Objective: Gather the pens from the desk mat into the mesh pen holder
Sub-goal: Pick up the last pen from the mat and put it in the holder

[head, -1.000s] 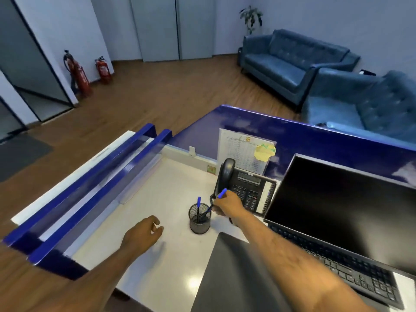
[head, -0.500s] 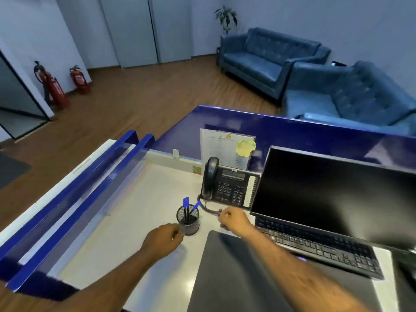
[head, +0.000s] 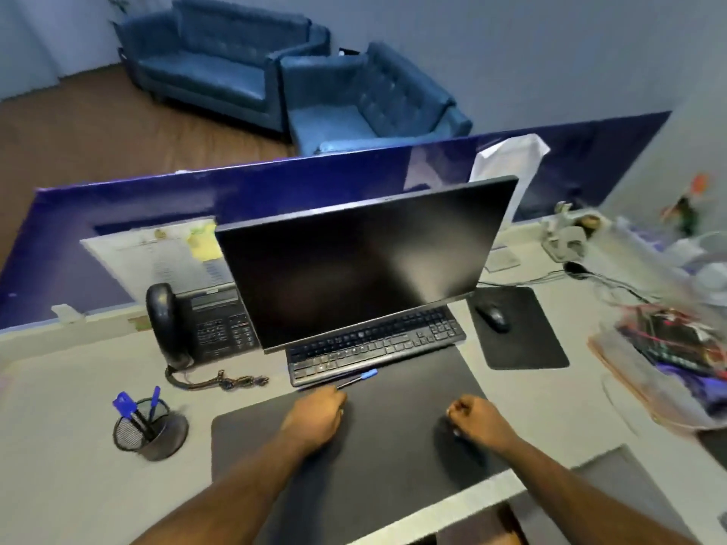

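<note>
1. Reaching with the left hand over the far edge of the dark desk mat, fingertips curling down at the near end of a blue-capped pen; whether the fingers are already pinching the barrel or only touching it is blurred, so cannot tell.
2. Lying at 12 o'clock from that hand, the pen is resting along the mat's far edge, just beside the front lip of the keyboard. Risking a nudge under that lip if the fingers are pushing forward rather than closing around the barrel.
3. Hovering at 3 o'clock from the left hand, the right hand is curling into a loose fist over the mat, apparently holding nothing, though the palm side is hidden.
4. Standing well apart at 9 o'clock from the left hand, the mesh pen holder is already carrying a few blue pens leaning to one side. Risking a tip-over when another pen is dropping in at an angle against them, the holder looking light.
5. Trailing between the holder and the keyboard, the coiled phone cord of the desk phone is lying near the carry path. Risking a snag if the hand is travelling low.
6. Risking a missed grasp too, the head swinging fast and smearing the scene.
</note>
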A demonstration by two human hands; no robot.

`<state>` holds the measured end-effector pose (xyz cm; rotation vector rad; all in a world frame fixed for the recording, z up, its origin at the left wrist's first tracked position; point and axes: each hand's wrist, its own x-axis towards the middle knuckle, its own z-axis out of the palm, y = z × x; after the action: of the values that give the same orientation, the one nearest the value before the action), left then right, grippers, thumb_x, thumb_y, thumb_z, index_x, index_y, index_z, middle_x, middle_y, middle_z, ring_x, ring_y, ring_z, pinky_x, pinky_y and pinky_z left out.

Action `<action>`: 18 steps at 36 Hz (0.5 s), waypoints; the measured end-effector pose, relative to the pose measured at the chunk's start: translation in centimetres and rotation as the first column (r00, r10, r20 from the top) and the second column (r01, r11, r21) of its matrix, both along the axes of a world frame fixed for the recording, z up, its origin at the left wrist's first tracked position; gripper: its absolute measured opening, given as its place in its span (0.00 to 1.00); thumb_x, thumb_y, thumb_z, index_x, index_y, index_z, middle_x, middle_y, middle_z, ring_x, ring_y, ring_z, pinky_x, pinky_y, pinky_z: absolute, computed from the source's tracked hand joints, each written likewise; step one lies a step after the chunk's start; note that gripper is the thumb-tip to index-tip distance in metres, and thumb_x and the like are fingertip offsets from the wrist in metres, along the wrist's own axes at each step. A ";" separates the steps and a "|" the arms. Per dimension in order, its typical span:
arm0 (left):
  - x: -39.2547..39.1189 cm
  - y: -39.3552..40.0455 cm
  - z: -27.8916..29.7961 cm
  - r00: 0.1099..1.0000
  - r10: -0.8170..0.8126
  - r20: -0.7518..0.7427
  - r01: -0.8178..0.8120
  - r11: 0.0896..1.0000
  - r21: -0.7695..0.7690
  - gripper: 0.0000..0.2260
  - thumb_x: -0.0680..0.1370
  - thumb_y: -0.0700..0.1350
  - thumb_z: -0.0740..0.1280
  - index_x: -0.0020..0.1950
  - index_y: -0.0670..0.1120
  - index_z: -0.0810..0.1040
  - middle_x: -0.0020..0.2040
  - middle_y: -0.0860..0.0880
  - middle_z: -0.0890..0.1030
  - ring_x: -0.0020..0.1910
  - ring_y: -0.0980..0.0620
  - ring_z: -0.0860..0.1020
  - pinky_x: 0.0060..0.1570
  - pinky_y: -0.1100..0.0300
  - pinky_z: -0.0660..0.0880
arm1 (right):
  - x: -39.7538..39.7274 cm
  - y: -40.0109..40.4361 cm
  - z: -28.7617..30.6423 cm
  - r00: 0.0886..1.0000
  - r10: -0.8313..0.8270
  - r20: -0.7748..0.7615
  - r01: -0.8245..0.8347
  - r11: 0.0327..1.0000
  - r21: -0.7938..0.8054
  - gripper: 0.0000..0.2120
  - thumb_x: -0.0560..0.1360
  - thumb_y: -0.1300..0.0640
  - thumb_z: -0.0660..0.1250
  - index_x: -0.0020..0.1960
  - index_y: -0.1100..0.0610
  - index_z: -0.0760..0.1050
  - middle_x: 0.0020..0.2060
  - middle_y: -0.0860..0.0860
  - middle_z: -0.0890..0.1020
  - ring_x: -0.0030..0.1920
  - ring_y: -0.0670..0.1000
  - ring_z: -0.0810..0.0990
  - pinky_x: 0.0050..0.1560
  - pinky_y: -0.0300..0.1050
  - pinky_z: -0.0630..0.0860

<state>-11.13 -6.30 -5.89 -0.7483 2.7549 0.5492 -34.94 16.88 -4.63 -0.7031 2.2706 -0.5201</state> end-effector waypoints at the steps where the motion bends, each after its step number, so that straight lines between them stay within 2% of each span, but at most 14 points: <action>1: -0.9 0.3 -0.5 0.999 -0.033 -0.007 0.032 0.999 -0.020 0.12 0.81 0.47 0.57 0.62 0.46 0.73 0.63 0.44 0.76 0.62 0.43 0.75 0.61 0.48 0.74 | -0.1 1.0 0.3 1.000 -0.008 -0.012 0.008 1.000 -0.001 0.08 0.76 0.53 0.68 0.43 0.58 0.79 0.37 0.53 0.87 0.32 0.45 0.85 0.43 0.47 0.81; 4: -2.9 0.9 -2.4 0.996 -0.084 0.043 0.088 0.991 -0.103 0.20 0.82 0.42 0.56 0.75 0.42 0.63 0.76 0.41 0.66 0.73 0.42 0.67 0.73 0.49 0.65 | -0.4 3.6 0.1 1.000 -0.020 -0.009 0.020 1.000 0.019 0.08 0.76 0.52 0.67 0.42 0.55 0.80 0.37 0.51 0.87 0.33 0.45 0.85 0.42 0.44 0.81; 6: -3.8 1.4 -3.0 0.989 -0.088 0.117 0.108 0.979 -0.175 0.24 0.83 0.39 0.55 0.79 0.40 0.54 0.79 0.40 0.59 0.77 0.42 0.61 0.75 0.48 0.61 | -0.6 4.9 0.0 1.000 0.000 -0.005 0.000 1.000 0.031 0.08 0.76 0.51 0.67 0.41 0.52 0.79 0.37 0.50 0.86 0.35 0.46 0.85 0.42 0.44 0.81; 7: -4.1 1.6 -3.1 0.985 -0.088 0.147 0.119 0.970 -0.212 0.25 0.82 0.38 0.55 0.79 0.40 0.53 0.79 0.39 0.59 0.77 0.41 0.60 0.75 0.48 0.61 | -0.6 5.4 0.2 1.000 0.010 -0.002 -0.010 0.999 0.032 0.08 0.76 0.51 0.66 0.40 0.51 0.78 0.38 0.49 0.86 0.35 0.46 0.85 0.41 0.42 0.80; 9: -4.3 2.0 -3.3 0.984 -0.077 0.159 0.118 0.956 -0.269 0.24 0.81 0.37 0.57 0.78 0.39 0.57 0.75 0.38 0.66 0.72 0.39 0.67 0.70 0.47 0.68 | -0.8 6.0 0.6 1.000 0.017 -0.012 -0.017 0.999 0.036 0.07 0.77 0.51 0.66 0.41 0.50 0.77 0.38 0.49 0.85 0.36 0.46 0.84 0.41 0.40 0.78; 12: -4.3 2.1 -3.8 0.988 -0.098 0.119 0.132 0.938 -0.322 0.19 0.76 0.39 0.66 0.67 0.41 0.74 0.58 0.42 0.80 0.54 0.42 0.80 0.50 0.47 0.80 | -1.4 6.1 0.9 1.000 0.019 -0.025 -0.018 0.999 0.039 0.07 0.77 0.51 0.66 0.42 0.52 0.79 0.36 0.49 0.85 0.36 0.47 0.84 0.42 0.43 0.79; 15: -4.0 1.9 -4.1 0.982 -0.096 0.164 0.147 0.932 -0.332 0.17 0.69 0.39 0.75 0.57 0.43 0.81 0.46 0.44 0.81 0.41 0.44 0.82 0.34 0.48 0.81 | -1.6 5.5 0.8 0.999 0.030 -0.030 -0.029 0.999 0.045 0.07 0.77 0.51 0.66 0.44 0.53 0.79 0.36 0.47 0.84 0.35 0.46 0.83 0.40 0.40 0.78; 16: -4.0 2.1 -3.9 0.977 -0.099 0.189 0.158 0.932 -0.325 0.16 0.70 0.39 0.74 0.57 0.43 0.80 0.47 0.44 0.81 0.41 0.43 0.82 0.35 0.48 0.80 | -1.6 5.3 0.8 0.999 0.038 -0.034 -0.036 0.998 0.048 0.08 0.77 0.50 0.65 0.44 0.53 0.79 0.37 0.47 0.84 0.36 0.46 0.83 0.40 0.40 0.78; 18: -4.0 2.4 -3.4 0.966 -0.133 0.221 0.199 0.929 -0.313 0.12 0.78 0.38 0.64 0.61 0.41 0.76 0.54 0.42 0.78 0.51 0.41 0.80 0.45 0.46 0.78 | -1.5 4.7 0.7 0.997 0.060 -0.043 -0.059 0.997 0.041 0.08 0.76 0.49 0.65 0.43 0.52 0.78 0.37 0.48 0.85 0.37 0.46 0.83 0.44 0.46 0.79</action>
<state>-15.09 -3.93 -9.26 -0.5879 2.7171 -0.0302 -36.45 21.54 -3.91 -0.7669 2.2872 -0.4343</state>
